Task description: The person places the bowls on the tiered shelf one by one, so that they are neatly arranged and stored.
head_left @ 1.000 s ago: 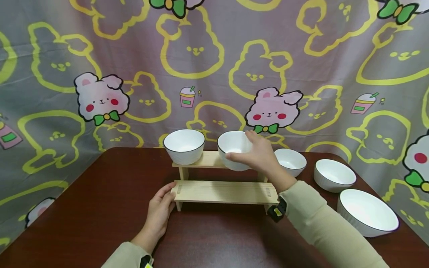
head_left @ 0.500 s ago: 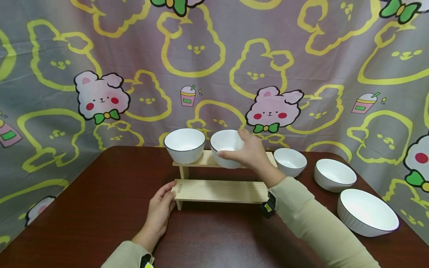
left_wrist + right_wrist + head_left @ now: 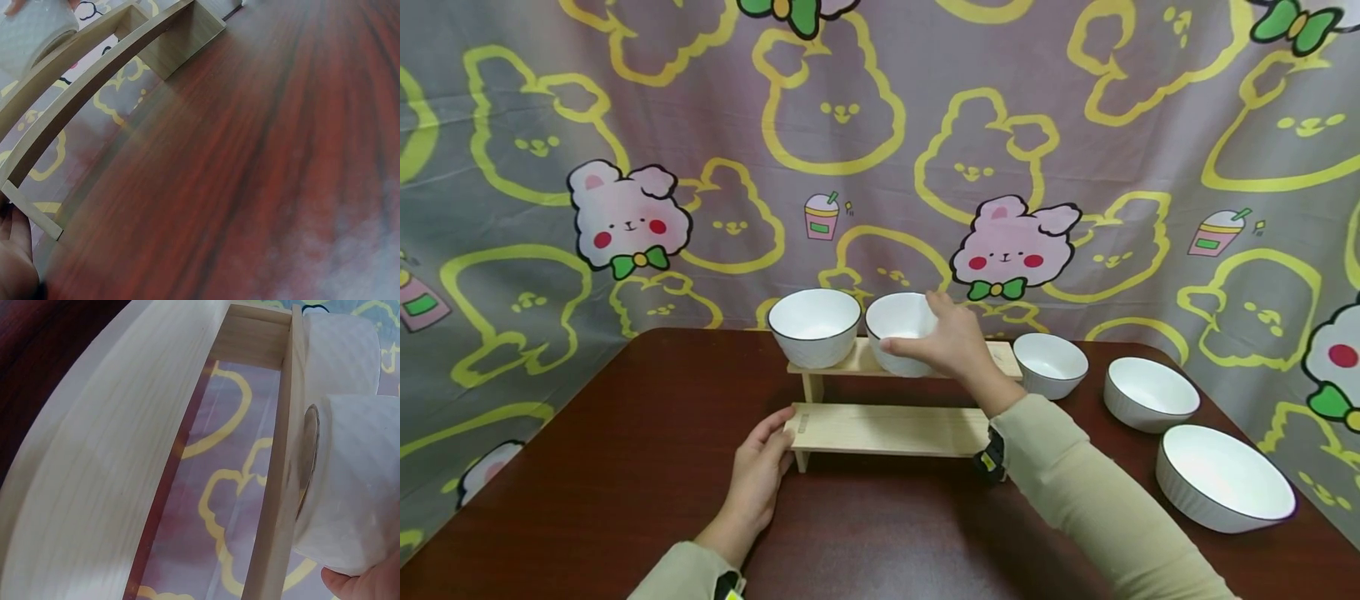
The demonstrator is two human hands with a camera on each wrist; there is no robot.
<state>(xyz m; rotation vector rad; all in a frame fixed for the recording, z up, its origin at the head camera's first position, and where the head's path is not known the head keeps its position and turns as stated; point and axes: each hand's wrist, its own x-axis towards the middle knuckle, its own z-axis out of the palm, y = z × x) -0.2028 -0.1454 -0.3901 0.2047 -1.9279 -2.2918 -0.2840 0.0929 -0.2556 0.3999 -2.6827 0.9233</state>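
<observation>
right hand (image 3: 953,340) grips bowl (image 3: 897,320); inside seems plain white.

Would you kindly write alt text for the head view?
The right hand holds a white bowl at a wooden stand's upper shelf, beside another bowl; the left hand grips the lower shelf. Three more bowls stand at right.

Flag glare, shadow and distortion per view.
Head: dull sheen on the dark red-brown tabletop, soft shadow below the right sleeve. Left wrist: whitish glare at lower right, two-tier wooden stand looks bowed. Right wrist: lower tier looks bowed too.
</observation>
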